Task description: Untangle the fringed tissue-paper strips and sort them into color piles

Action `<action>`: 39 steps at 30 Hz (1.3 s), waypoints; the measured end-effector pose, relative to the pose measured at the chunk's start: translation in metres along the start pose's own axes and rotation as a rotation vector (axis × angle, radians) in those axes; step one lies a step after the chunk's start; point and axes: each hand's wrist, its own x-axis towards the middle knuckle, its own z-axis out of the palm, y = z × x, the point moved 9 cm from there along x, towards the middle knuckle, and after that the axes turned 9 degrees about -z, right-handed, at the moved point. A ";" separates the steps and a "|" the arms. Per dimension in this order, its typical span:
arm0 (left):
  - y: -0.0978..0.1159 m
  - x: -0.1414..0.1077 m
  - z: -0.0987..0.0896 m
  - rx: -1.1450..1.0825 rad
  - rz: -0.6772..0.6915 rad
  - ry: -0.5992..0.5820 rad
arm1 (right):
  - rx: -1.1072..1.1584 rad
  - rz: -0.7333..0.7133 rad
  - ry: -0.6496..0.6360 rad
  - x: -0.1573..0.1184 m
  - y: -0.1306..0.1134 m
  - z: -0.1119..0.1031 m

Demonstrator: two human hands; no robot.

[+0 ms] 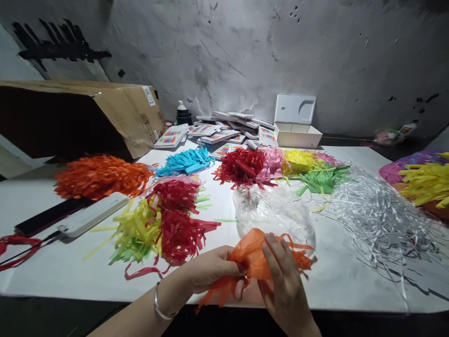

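Note:
An orange tissue-paper tassel (255, 255), its fringe cut into strips, is held near the table's front edge. My left hand (219, 271), with a silver bangle at its wrist, pinches the tassel's left side between thumb and fingers. My right hand (284, 281) grips the other side, its fingers laid over the paper and its thumb below. Strips hang down under my left hand and stick out past my right fingers. Just beyond them lies a crumpled clear plastic bag (277, 210).
Left are red tassels (180, 234), yellow tassels (138, 229), an orange pile (101, 175), a white power strip (94, 214) and a cardboard box (129, 117). Silver tinsel strands (382, 215) lie right. Behind are blue tassels (185, 161), flat printed boxes (219, 136) and an open white box (298, 135).

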 end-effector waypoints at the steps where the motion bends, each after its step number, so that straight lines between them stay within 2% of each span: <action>1: -0.003 0.000 0.000 0.007 -0.020 -0.004 | -0.013 0.006 0.048 0.000 0.003 0.003; 3: -0.005 -0.002 -0.004 0.054 -0.052 0.022 | -0.051 0.021 0.135 -0.003 0.018 -0.004; 5: 0.001 -0.009 -0.014 0.141 -0.045 0.102 | -0.159 0.042 0.190 -0.009 0.035 -0.025; 7: 0.016 -0.020 -0.027 0.263 0.009 0.199 | -0.301 0.047 0.179 -0.015 0.045 -0.045; 9: 0.033 -0.035 -0.040 0.410 0.081 0.262 | -0.372 -0.017 0.103 -0.017 0.039 -0.050; 10: 0.040 -0.043 -0.048 0.489 0.106 0.295 | -0.370 -0.071 0.046 -0.018 0.031 -0.043; 12: 0.049 -0.059 -0.072 0.652 0.132 0.410 | -0.322 -0.177 -0.079 -0.022 0.011 -0.018; 13: 0.053 -0.069 -0.086 0.740 0.152 0.508 | -0.290 -0.210 -0.133 -0.024 0.001 -0.002; 15: 0.061 -0.095 -0.107 0.929 0.247 0.786 | -0.230 -0.239 -0.222 -0.029 -0.014 0.028; 16: 0.064 -0.108 -0.108 1.018 0.325 0.927 | -0.214 -0.234 -0.250 -0.031 -0.018 0.040; 17: 0.064 -0.118 -0.102 1.098 0.413 1.023 | -0.208 -0.220 -0.269 -0.032 -0.021 0.049; 18: 0.060 -0.123 -0.088 1.168 0.492 1.056 | -0.206 -0.200 -0.280 -0.032 -0.022 0.056; 19: 0.052 -0.121 -0.071 1.223 0.555 1.029 | -0.207 -0.174 -0.284 -0.032 -0.023 0.061; 22: 0.014 -0.086 -0.012 1.338 0.618 0.706 | -0.181 -0.111 -0.271 -0.030 -0.027 0.066; 23: 0.001 -0.071 0.001 1.360 0.602 0.613 | -0.163 -0.107 -0.260 -0.030 -0.030 0.067; 24: -0.007 -0.061 0.008 1.359 0.612 0.588 | -0.150 -0.104 -0.253 -0.030 -0.032 0.067; 26: -0.016 -0.044 0.008 1.346 0.604 0.587 | -0.133 -0.094 -0.252 -0.033 -0.033 0.066; 28: -0.019 -0.037 0.000 1.324 0.611 0.594 | -0.117 -0.062 -0.273 -0.038 -0.026 0.062; 30: -0.017 -0.038 -0.007 1.307 0.634 0.574 | -0.085 0.012 -0.288 -0.045 -0.009 0.053; 33: -0.017 -0.042 -0.012 1.304 0.638 0.554 | -0.053 0.227 -0.284 -0.062 0.031 0.029; 35: -0.020 -0.043 -0.012 1.304 0.634 0.558 | -0.170 0.386 -0.168 -0.071 0.053 0.001; 37: -0.021 -0.042 -0.012 1.293 0.644 0.571 | -0.344 0.480 0.007 -0.075 0.057 -0.028; 38: -0.022 -0.042 -0.011 1.287 0.649 0.575 | -0.382 0.457 0.061 -0.070 0.049 -0.033; 39: -0.022 -0.040 -0.011 1.283 0.649 0.573 | -0.363 0.380 0.062 -0.060 0.036 -0.028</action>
